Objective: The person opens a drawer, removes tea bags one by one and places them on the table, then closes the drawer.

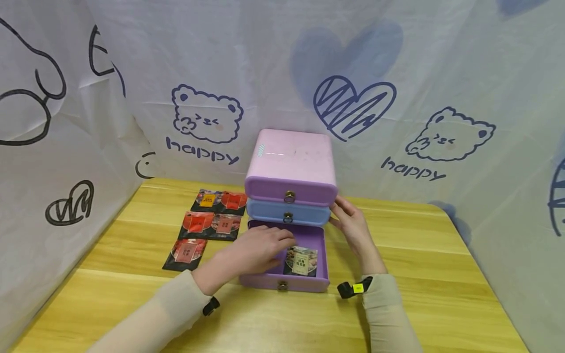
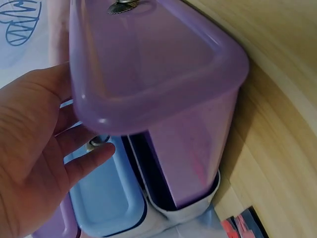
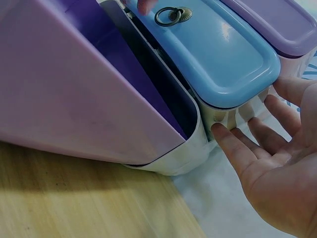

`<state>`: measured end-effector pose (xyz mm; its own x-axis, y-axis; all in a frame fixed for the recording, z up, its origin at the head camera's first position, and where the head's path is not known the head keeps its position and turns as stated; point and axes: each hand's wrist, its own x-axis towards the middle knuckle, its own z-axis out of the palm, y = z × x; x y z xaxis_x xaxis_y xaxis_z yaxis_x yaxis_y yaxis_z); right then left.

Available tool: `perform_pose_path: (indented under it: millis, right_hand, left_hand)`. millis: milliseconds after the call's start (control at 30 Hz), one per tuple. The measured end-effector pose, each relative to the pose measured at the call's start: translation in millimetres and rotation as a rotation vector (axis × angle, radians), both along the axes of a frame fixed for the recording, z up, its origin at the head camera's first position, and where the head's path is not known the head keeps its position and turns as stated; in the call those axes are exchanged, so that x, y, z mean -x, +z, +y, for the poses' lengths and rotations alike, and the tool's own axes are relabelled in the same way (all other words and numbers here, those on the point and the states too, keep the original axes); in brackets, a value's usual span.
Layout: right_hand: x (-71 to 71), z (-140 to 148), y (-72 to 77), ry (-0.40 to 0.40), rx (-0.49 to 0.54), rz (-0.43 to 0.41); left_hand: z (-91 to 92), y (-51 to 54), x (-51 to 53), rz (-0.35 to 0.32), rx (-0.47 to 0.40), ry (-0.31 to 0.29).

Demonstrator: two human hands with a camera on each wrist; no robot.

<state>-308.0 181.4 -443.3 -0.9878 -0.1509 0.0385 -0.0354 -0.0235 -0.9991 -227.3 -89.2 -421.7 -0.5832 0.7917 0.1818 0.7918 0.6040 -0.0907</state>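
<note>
A small three-tier drawer cabinet [image 1: 293, 157] has a pink top, a purple upper drawer, a blue middle drawer [image 1: 287, 211] and a purple bottom drawer [image 1: 284, 282] pulled out. My left hand [image 1: 258, 250] reaches over the bottom drawer's left side with loosely bent fingers. In the left wrist view the drawer front hides its thumb tip and some fingertips; nothing held is visible. Beside it, a dark packet with a pale green label [image 1: 301, 262] lies inside the drawer. Against the cabinet's right side, my right hand [image 3: 277, 158] rests its extended fingertips near the blue drawer.
Several dark packets with red or orange labels, such as the nearest one [image 1: 185, 254], lie in rows on the wooden table [image 1: 410, 274] left of the cabinet. A white printed cloth [image 1: 273, 63] hangs close behind and around the table. Each drawer has a ring pull.
</note>
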Motion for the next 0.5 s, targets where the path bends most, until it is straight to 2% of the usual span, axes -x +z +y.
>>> perform_pose_path:
  millis: [500]
  right_hand:
    - [0.3,0,0.4,0.005,0.023,0.001]
  left_hand:
    - [22.4,-5.7,12.5,-0.168,0.096,0.001]
